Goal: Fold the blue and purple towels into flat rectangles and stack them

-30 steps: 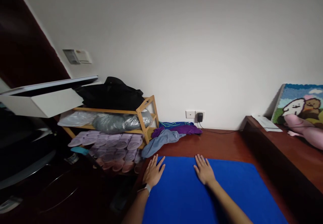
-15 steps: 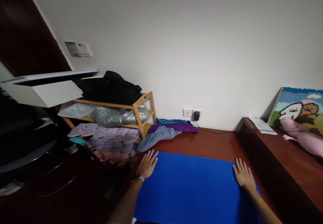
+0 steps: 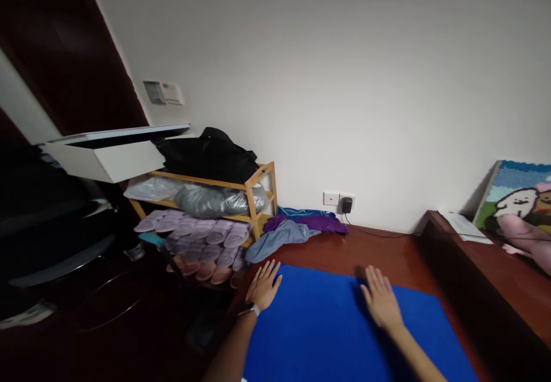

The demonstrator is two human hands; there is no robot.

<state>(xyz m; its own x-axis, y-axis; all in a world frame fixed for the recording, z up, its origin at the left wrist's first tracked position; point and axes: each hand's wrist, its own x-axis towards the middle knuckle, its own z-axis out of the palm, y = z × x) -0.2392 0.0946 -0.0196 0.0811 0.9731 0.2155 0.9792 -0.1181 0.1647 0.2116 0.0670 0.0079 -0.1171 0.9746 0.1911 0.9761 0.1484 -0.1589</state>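
A plain blue cloth or mat (image 3: 318,324) lies spread flat on a reddish-brown wooden surface (image 3: 374,253). At its far left corner my left hand (image 3: 264,285) rests with the fingers stretched out, partly on the blue edge. My right hand (image 3: 382,299) is over the far edge, right of the middle, fingers extended and holding nothing. A shadow beside it suggests it is slightly raised. The near edge of the blue piece runs out of view. A watch (image 3: 249,310) sits on my left wrist.
Crumpled grey-blue (image 3: 275,240) and purple (image 3: 301,223) cloths lie behind my left hand. A wooden rack (image 3: 253,210) holds slippers, wrapped bundles and a black bag (image 3: 210,155). A black adapter (image 3: 346,204) is plugged into the wall. On the raised right ledge (image 3: 456,256) sits a pink plush toy (image 3: 523,233).
My right hand has left the far right corner of the blue piece and moved left along its far edge. My left hand stays at the left corner. The view has turned slightly left.
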